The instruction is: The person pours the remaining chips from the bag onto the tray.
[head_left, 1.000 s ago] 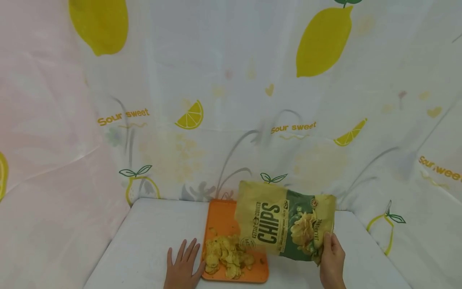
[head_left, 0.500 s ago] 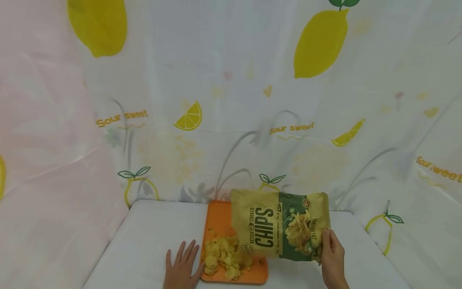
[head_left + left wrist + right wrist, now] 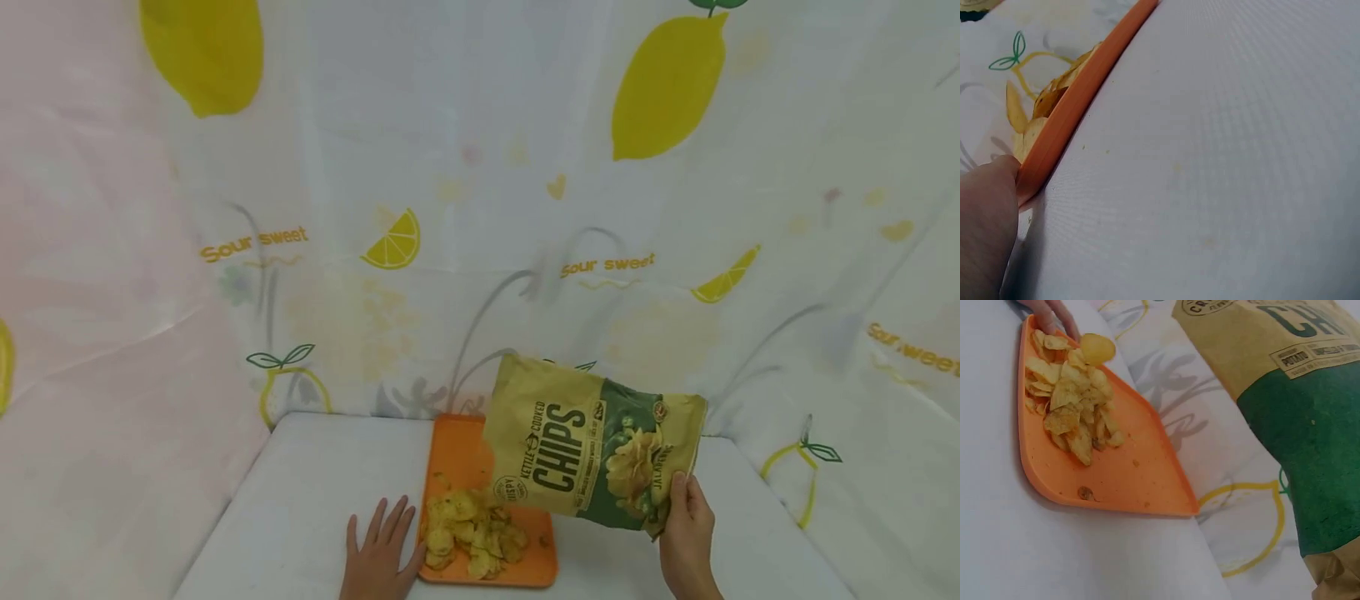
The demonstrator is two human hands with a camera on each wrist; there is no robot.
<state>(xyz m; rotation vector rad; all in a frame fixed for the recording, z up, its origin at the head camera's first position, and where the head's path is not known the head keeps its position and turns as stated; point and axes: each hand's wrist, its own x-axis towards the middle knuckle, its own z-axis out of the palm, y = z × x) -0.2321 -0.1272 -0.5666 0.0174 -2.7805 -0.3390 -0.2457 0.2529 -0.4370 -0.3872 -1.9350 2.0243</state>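
My right hand [image 3: 686, 533] grips the lower right end of a tan and green chip bag [image 3: 588, 450], with the thumb on its printed front. The bag lies sideways in the air, its left end raised and overlapping the orange tray [image 3: 459, 446] in the head view. Potato chips [image 3: 472, 533] lie heaped in the near part of that tray; the right wrist view shows the pile [image 3: 1072, 394] and small crumbs. My left hand [image 3: 378, 554] rests with spread fingers on the table left of the tray, and its thumb [image 3: 1004, 172] touches the tray's edge.
A white-covered table [image 3: 315, 500] carries the tray. Behind it hangs a pale curtain [image 3: 480, 317] printed with lemons, and a pinkish cloth panel [image 3: 97, 333] closes the left side. A few crumbs [image 3: 1107, 151] dot the white cover.
The chip bag first dropped and shifted left, then rose and moved back right, its left end now tilted higher. My left hand and the tray have stayed in place.
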